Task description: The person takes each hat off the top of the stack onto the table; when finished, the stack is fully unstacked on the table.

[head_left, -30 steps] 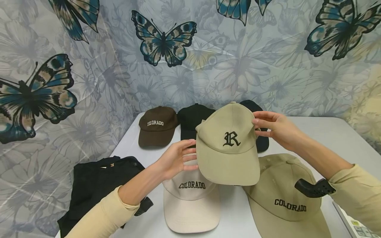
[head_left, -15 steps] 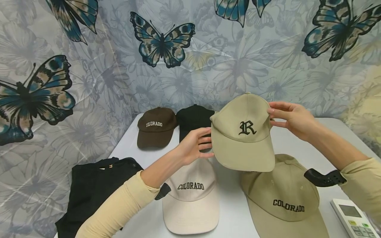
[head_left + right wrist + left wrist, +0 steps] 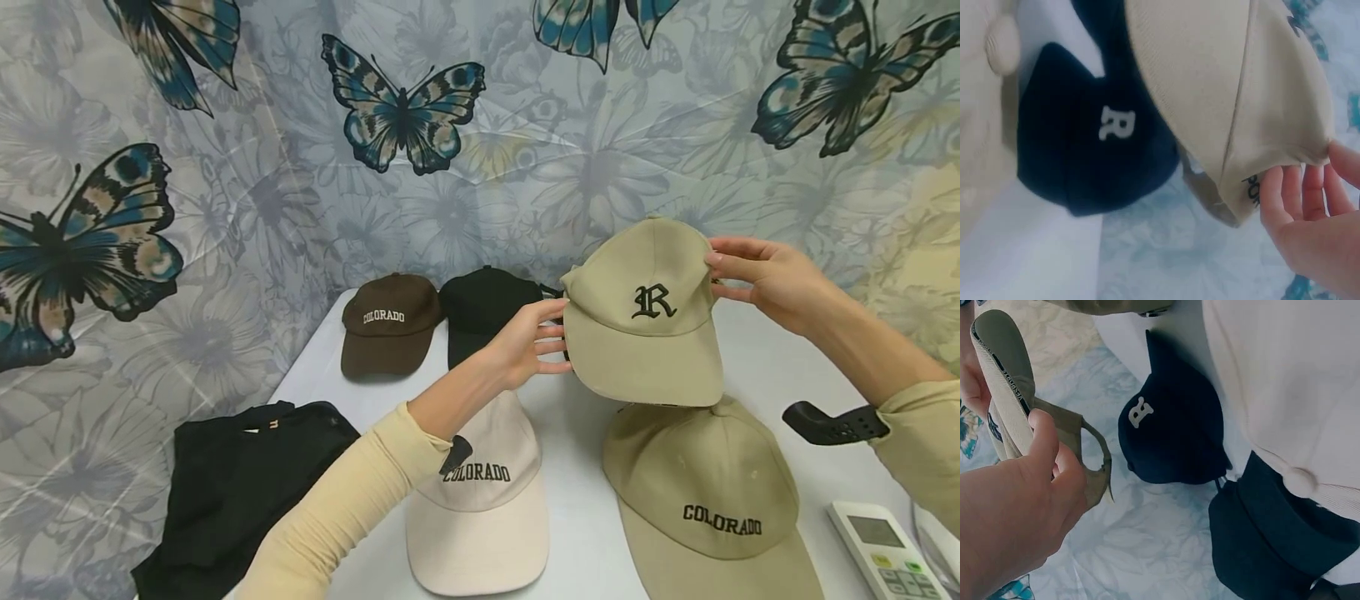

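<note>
A beige baseball cap (image 3: 643, 358) with a black gothic R hangs between my two hands, above the table and overlapping a larger beige COLORADO cap (image 3: 712, 475) in the head view. My left hand (image 3: 527, 343) pinches its side near the brim, thumb outermost in the left wrist view. On the other side, my right hand (image 3: 776, 279) grips the crown's edge; the right wrist view shows its fingers (image 3: 1275, 194) tucked under the edge. Below my left forearm lies a cream COLORADO cap (image 3: 480, 533). A navy cap (image 3: 1175, 428) with a white R is mostly hidden in the head view.
At the back left of the white table (image 3: 577, 517) sit a brown COLORADO cap (image 3: 390, 325) and a black cap (image 3: 483, 308). Folded black clothing (image 3: 247, 483) lies at the left. A white remote control (image 3: 881, 546) is at the front right. Butterfly-print cloth (image 3: 480, 208) hangs behind.
Both hands have carried the R cap to the right and upward. The navy cap behind it has become mostly covered, and the remote control has come into view from behind the right sleeve.
</note>
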Available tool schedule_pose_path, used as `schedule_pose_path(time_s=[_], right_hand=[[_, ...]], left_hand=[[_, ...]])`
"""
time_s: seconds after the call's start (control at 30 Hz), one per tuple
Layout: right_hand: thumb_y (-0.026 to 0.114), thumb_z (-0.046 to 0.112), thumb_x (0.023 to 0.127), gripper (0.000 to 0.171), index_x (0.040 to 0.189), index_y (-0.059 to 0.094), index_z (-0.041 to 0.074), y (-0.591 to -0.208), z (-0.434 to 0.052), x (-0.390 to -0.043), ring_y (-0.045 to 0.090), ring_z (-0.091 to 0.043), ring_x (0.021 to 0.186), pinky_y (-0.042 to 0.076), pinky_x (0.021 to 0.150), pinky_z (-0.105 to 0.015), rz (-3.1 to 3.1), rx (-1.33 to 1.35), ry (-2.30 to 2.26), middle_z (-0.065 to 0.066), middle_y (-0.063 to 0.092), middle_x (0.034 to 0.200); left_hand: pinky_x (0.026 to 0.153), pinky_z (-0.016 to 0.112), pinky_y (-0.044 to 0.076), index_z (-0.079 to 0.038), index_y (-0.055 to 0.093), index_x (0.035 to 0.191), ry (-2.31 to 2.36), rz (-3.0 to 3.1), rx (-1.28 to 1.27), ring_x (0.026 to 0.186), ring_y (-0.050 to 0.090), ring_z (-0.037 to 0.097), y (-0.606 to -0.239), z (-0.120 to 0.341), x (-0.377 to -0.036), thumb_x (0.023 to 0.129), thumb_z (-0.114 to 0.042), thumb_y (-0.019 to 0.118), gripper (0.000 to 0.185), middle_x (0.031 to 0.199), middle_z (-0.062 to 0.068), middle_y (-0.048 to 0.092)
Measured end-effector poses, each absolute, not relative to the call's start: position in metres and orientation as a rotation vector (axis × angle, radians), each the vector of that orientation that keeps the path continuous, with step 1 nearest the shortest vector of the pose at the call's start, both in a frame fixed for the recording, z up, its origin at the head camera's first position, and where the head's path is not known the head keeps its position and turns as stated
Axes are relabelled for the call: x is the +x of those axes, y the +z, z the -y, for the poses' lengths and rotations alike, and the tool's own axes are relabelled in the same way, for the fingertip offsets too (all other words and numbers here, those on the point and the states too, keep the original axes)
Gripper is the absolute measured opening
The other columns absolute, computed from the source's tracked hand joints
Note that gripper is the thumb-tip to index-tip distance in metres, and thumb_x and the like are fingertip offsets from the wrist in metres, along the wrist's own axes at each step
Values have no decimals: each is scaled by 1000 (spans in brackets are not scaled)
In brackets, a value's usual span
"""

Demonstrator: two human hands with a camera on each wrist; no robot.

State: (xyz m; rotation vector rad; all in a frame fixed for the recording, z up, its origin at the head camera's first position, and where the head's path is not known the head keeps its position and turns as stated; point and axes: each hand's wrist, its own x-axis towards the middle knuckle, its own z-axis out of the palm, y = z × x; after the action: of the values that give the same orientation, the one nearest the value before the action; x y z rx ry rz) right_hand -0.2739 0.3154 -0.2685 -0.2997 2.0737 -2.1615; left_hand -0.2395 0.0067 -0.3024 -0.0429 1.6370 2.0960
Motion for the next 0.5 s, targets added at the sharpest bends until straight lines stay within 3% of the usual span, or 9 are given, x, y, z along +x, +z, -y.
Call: schedule_pose_path(time_s=[0.5], right_hand=[[59, 10, 95, 16, 101, 69, 21, -262, -345, -290, 59, -5, 91, 51, 76, -21, -2170, -284, -2103, 6, 58, 101]], left_hand=[[88, 46, 46, -12, 45, 139, 2082, -1656, -76, 113, 51, 33, -306, -48, -273, 97, -39, 51, 51, 117, 13, 53]])
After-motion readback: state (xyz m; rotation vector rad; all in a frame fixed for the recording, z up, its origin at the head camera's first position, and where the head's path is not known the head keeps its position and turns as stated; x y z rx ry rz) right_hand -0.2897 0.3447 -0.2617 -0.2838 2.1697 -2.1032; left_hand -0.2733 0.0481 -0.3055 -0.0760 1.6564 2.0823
